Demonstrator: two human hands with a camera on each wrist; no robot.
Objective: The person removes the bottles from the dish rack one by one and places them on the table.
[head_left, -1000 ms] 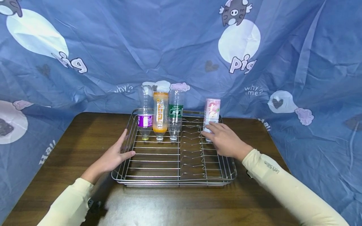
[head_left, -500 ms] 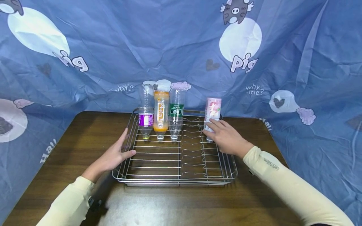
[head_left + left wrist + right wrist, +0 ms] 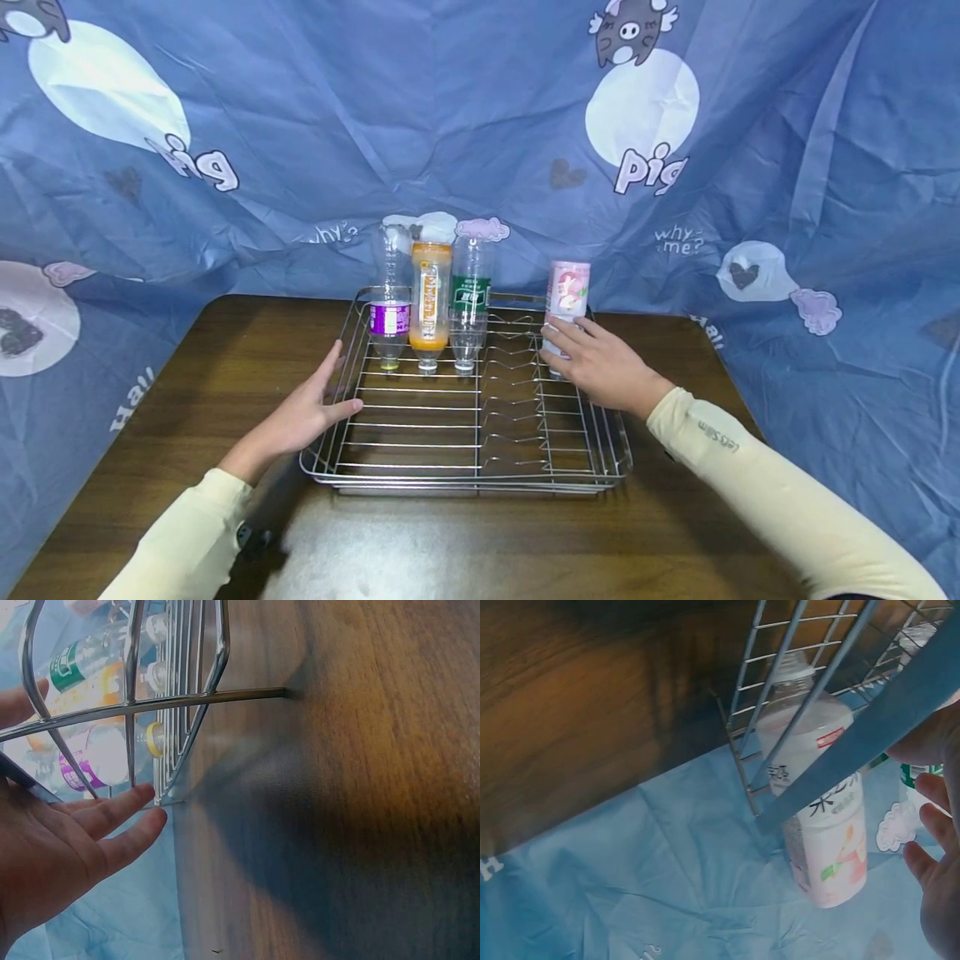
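Note:
A metal wire rack (image 3: 465,481) stands on the table, holding several upside-down plastic bottles along its back. From the left they are a clear purple-labelled bottle (image 3: 390,318), an orange-and-white bottle (image 3: 430,300) and a clear green-labelled bottle (image 3: 470,296). A pink-and-white bottle (image 3: 570,285), also cap down, is at the back right. My left hand (image 3: 296,421) is spread at the rack's left side, thumb over the rim and fingers outside the wires (image 3: 130,690). My right hand (image 3: 600,367) has loosely bent fingers that overlap the pink bottle's lower part in the head view.
The brown wooden table (image 3: 480,550) extends in front of the rack and to both sides. A blue cloth (image 3: 480,108) with pig prints hangs close behind the table. The rack's raised rim and wavy wire dividers (image 3: 512,408) surround the front and right of its base.

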